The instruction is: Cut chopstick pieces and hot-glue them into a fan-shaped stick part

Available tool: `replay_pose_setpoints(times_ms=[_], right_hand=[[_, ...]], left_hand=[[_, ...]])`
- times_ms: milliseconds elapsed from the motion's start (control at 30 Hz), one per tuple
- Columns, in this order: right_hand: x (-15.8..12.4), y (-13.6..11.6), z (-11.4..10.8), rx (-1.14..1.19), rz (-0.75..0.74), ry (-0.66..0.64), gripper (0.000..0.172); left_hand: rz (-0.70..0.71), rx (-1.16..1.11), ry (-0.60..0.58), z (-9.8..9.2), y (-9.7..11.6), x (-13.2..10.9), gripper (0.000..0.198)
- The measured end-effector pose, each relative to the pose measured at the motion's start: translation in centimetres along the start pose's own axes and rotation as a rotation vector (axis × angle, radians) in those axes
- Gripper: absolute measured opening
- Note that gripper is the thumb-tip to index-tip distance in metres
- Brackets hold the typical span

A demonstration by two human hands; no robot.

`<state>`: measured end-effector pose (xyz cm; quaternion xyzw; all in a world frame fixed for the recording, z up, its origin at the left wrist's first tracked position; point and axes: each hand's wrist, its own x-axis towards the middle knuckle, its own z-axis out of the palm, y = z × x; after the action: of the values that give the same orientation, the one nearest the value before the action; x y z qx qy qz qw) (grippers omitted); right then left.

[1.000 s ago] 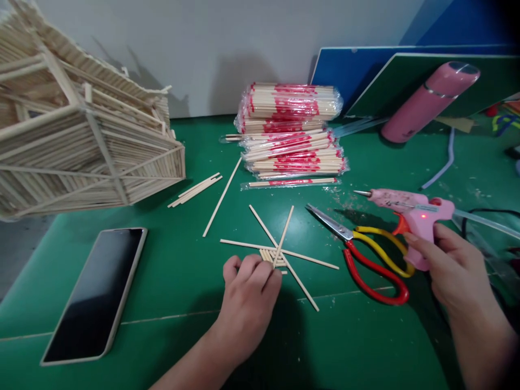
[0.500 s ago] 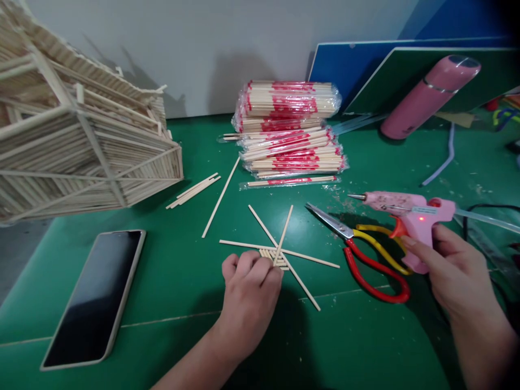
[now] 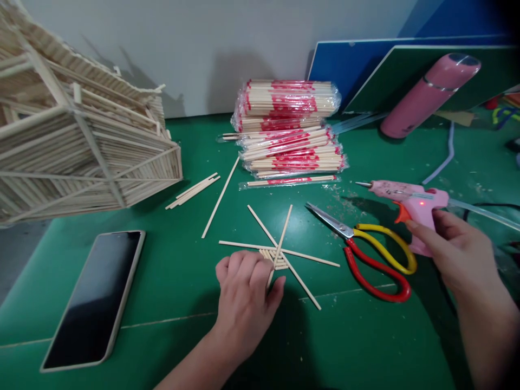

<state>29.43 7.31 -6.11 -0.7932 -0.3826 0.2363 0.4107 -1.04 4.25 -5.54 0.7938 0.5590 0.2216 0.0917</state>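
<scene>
My left hand (image 3: 246,300) curls over a crossed, star-like arrangement of wooden chopsticks, its fingertips hidden against the near end. Its thumb sits slightly apart from the fingers, with a slanting chopstick (image 3: 283,235) running under the hand. Short stick pieces (image 3: 280,261) lie side by side in the middle, and a long chopstick (image 3: 304,287) crosses there. On the right, my right hand (image 3: 457,249) grips the handle of a pink hot glue gun (image 3: 420,208). Its nozzle points left, a red light glows, and a clear glue stick (image 3: 483,211) projects from the back.
Scissors (image 3: 357,246) with red and yellow handles lie between my hands. A phone (image 3: 95,298) and a large stick-built model (image 3: 89,141) occupy the left. Behind are wrapped chopsticks (image 3: 290,135), loose sticks (image 3: 194,190), a pink flask (image 3: 430,97) and leaning boards (image 3: 377,76).
My left thumb has moved out from the fingers, and that hand has shifted slightly left. The glue gun has risen a little and moved slightly right at its nozzle, away from the scissors.
</scene>
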Motion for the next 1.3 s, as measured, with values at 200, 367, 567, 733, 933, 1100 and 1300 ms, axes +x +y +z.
replay_pose_setpoints(times_ms=[200,367,567,733,933,1100,1300], right_hand=[[1.8,0.0,-0.4,-0.259,0.008,0.004,0.036],[0.7,-1.5,-0.2,-0.535,-0.228,0.185,0.05],[-7.8,-6.0,5.0,-0.232,-0.58,-0.288,0.041],[-11.8,-6.9,8.8,-0.33,-0.718,-0.416,0.046],[-11.4,-6.0,9.5,-0.408,-0.681,-0.465,0.041],[-11.4,-5.6,9.7,-0.424,-0.659,-0.48,0.037],[-11.4,-5.5,9.9,-0.426,-0.664,-0.473,0.035]], left_hand=[[0.006,-0.072,0.135,-0.6,0.0,-0.9,0.005],[0.008,-0.151,0.113,-1.1,-0.2,-0.5,0.01],[0.019,-0.082,0.069,-1.0,-0.5,-0.5,0.004],[0.066,-0.101,0.083,-0.2,-0.5,-1.7,0.007],[0.055,-0.096,0.131,0.0,-0.7,-1.9,0.009],[0.062,-0.089,0.063,-0.1,-1.1,-1.1,0.019],[0.134,-0.049,-0.022,0.2,-1.5,-0.6,0.028]])
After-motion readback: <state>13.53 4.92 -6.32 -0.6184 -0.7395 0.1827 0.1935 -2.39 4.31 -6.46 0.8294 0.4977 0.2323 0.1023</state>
